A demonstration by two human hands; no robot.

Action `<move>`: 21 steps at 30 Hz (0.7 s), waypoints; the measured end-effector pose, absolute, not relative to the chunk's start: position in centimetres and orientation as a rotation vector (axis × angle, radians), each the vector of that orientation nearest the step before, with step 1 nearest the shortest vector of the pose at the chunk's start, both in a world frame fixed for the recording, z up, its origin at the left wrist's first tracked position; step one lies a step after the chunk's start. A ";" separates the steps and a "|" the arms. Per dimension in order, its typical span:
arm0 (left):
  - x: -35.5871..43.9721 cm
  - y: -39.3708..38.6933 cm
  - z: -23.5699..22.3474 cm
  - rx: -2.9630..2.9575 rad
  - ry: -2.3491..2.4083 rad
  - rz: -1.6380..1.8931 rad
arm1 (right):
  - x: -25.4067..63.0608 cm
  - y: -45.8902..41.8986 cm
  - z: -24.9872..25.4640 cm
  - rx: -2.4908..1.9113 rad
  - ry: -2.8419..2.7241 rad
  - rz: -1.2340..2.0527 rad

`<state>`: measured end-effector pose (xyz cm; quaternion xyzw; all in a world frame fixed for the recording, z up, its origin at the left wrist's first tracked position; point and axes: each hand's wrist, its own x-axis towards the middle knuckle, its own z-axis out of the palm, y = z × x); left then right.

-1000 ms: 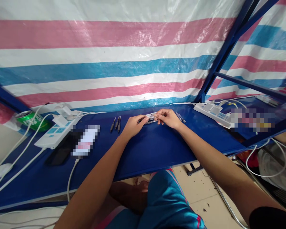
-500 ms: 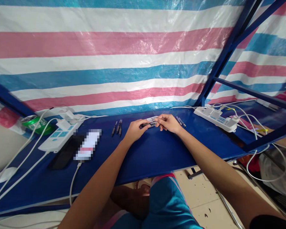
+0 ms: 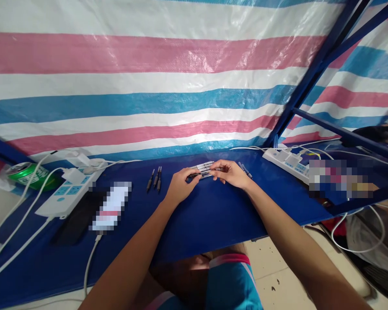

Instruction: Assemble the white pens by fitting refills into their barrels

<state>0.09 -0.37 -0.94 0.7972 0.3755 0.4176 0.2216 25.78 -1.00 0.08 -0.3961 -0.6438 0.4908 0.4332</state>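
Note:
A row of slim pens (image 3: 203,166) with white and dark parts lies side by side between my hands on the blue table. My left hand (image 3: 183,183) pinches the nearest pen at its left end, thumb and forefinger closed. At the right end of the same pen, my right hand (image 3: 229,172) has its fingers bent and closed around the tip. Left of my hands lie three dark pen parts (image 3: 154,180) with grey grips. Clear, slim pen pieces (image 3: 245,169) rest just beyond my right hand, partly hidden by it.
On the left are a power strip (image 3: 67,193) with plugs, a green can (image 3: 32,175), a dark flat object (image 3: 79,217) and a phone (image 3: 112,206) on a cable. Another power strip (image 3: 286,164) sits right, near a blue metal frame (image 3: 287,101). Striped sheeting hangs behind.
My view has shifted a little, so the left-hand items sit further left. My hands stay at the pens, with slightly more of the row showing. A dark shape has appeared at the far right.

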 end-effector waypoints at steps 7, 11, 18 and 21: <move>0.1 -0.2 -1.3 2.171 1.011 1.130 | 25.5 -1.0 -0.5 -1.041 -1.556 1.308; 0.2 -0.4 -1.1 2.194 1.029 1.151 | 25.8 -1.1 -0.4 -1.024 -1.595 1.364; 0.1 -0.3 -1.1 2.216 1.006 1.171 | 26.3 -1.0 0.0 -1.046 -1.654 1.325; 0.1 -0.3 -1.2 2.219 1.008 1.173 | 26.2 -1.2 0.1 -1.051 -1.667 1.293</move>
